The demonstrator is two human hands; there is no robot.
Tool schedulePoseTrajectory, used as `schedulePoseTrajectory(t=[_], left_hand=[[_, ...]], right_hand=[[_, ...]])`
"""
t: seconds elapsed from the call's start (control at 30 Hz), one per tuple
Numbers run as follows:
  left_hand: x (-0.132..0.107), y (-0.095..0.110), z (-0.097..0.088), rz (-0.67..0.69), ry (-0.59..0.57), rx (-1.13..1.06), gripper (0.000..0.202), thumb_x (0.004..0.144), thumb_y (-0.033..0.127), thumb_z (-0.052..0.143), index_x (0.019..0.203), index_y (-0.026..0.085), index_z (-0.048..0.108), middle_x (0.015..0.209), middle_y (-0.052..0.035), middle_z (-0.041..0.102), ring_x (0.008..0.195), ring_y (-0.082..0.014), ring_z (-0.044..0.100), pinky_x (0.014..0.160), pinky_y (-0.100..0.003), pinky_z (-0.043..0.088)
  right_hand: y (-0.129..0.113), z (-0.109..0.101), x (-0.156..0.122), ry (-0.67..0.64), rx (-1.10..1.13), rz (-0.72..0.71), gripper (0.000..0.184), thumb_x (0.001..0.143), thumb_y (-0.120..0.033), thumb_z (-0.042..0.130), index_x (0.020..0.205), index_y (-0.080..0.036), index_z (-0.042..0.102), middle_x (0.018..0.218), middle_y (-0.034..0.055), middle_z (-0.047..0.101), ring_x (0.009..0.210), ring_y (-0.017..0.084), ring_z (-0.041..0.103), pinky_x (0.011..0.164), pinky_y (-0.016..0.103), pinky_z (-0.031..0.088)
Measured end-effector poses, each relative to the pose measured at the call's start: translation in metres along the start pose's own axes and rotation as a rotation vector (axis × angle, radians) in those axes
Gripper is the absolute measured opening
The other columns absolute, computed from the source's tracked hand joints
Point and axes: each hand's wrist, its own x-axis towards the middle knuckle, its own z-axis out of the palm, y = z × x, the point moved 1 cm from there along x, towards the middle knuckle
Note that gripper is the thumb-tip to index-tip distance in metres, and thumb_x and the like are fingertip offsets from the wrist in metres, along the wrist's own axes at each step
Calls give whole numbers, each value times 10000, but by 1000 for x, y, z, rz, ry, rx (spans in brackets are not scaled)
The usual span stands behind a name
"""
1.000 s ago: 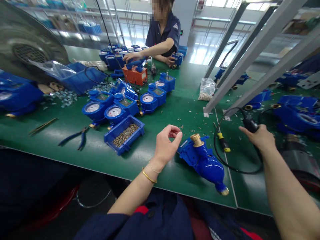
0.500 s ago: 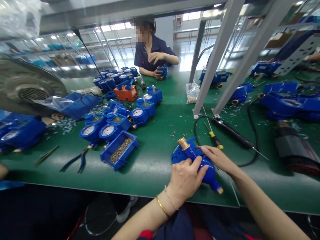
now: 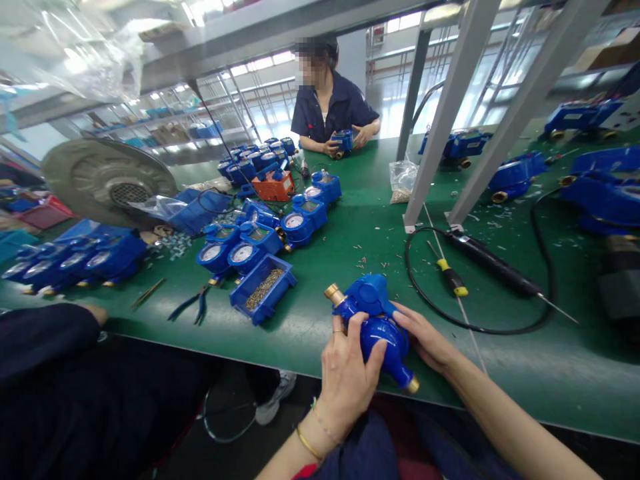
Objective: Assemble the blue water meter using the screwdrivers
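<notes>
Both my hands hold one blue water meter (image 3: 374,319) with brass ends, near the front edge of the green table (image 3: 350,227). My left hand (image 3: 347,373) wraps its left side, thumb across the body. My right hand (image 3: 425,335) cups the right side. The meter lies tilted, one brass end toward the far left, the other toward me.
A black electric screwdriver (image 3: 495,265) with its looped cable and a yellow-handled screwdriver (image 3: 450,277) lie right of the meter. A blue screw tray (image 3: 263,289), pliers (image 3: 193,305) and a cluster of meters (image 3: 250,243) lie left. A co-worker (image 3: 333,103) sits opposite. Another person's dark sleeve (image 3: 45,333) is at left.
My right hand let go of the electric screwdriver, which now lies on the table. Both hands closed on the meter and turned it, drawing it slightly toward me.
</notes>
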Motion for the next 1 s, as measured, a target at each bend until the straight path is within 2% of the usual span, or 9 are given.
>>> schedulePoseTrajectory(t=[0.07, 0.13, 0.27, 0.43, 0.6, 0.7, 0.83, 0.9, 1.0], left_hand=[[2, -5, -3, -70, 14, -15, 493, 1019, 557, 424, 1369, 222, 521, 1311, -189, 545, 1142, -386, 622, 1001, -646, 505], [7, -13, -2, -102, 23, -140, 493, 1015, 541, 428, 1383, 217, 485, 1314, -178, 534, 1212, -369, 581, 1065, -630, 463], [34, -36, 16, -4, 33, -488, 470, 1040, 559, 348, 1357, 223, 436, 1355, -153, 520, 1291, -293, 532, 1159, -545, 397], [79, -43, 51, -3, 3, -815, 527, 1038, 649, 236, 1305, 223, 392, 1325, -140, 574, 1236, -254, 582, 1131, -477, 441], [85, -35, 64, -269, 217, -717, 454, 1006, 585, 388, 1262, 211, 426, 1351, -165, 527, 1301, -288, 515, 1184, -529, 371], [71, -39, 57, -337, 298, -719, 514, 1014, 593, 340, 1331, 189, 363, 1449, -203, 443, 1392, -296, 450, 1225, -534, 326], [67, -55, 28, -263, 418, -758, 701, 973, 625, 461, 1481, 192, 245, 1631, -202, 253, 1560, -311, 231, 1293, -524, 214], [77, -66, 6, -166, 347, -809, 811, 893, 599, 637, 1500, 217, 258, 1639, -181, 278, 1542, -334, 287, 1275, -519, 275], [97, -84, -26, -37, 26, -850, 872, 762, 472, 837, 1460, 220, 381, 1501, -151, 504, 1376, -335, 525, 1216, -510, 387]], right_hand=[[4, 6, -1, 1, 51, -8, 835, 750, -703, 749, 1411, -212, 609, 1463, 124, 601, 1376, 363, 547, 1171, 539, 427], [8, 11, -2, 40, 72, -44, 922, 731, -669, 789, 1486, -203, 538, 1535, 118, 527, 1440, 358, 481, 1213, 538, 384], [8, 13, 1, 140, -41, -187, 1000, 752, -617, 807, 1567, -176, 431, 1574, 126, 473, 1462, 342, 457, 1213, 502, 411], [-6, 7, 4, 330, -387, -342, 833, 857, -551, 719, 1569, -218, 442, 1570, 113, 487, 1436, 339, 492, 1180, 541, 454], [-13, 21, 8, 414, -672, -514, 616, 945, -395, 612, 1538, -277, 496, 1576, 75, 481, 1448, 318, 482, 1221, 596, 393], [-15, 42, 8, 352, -784, -699, 532, 950, -288, 601, 1479, -317, 562, 1527, 50, 540, 1430, 308, 504, 1171, 601, 458], [-20, 63, 5, 189, -771, -909, 501, 925, -171, 594, 1409, -302, 607, 1379, 52, 667, 1335, 277, 597, 1099, 520, 535], [-21, 63, 5, 86, -682, -933, 426, 922, -163, 593, 1319, -302, 658, 1255, 47, 730, 1206, 257, 677, 1033, 463, 576], [-23, 49, 17, 78, -525, -837, 213, 928, -224, 618, 1111, -292, 704, 1060, 50, 748, 1026, 236, 712, 958, 428, 591]])
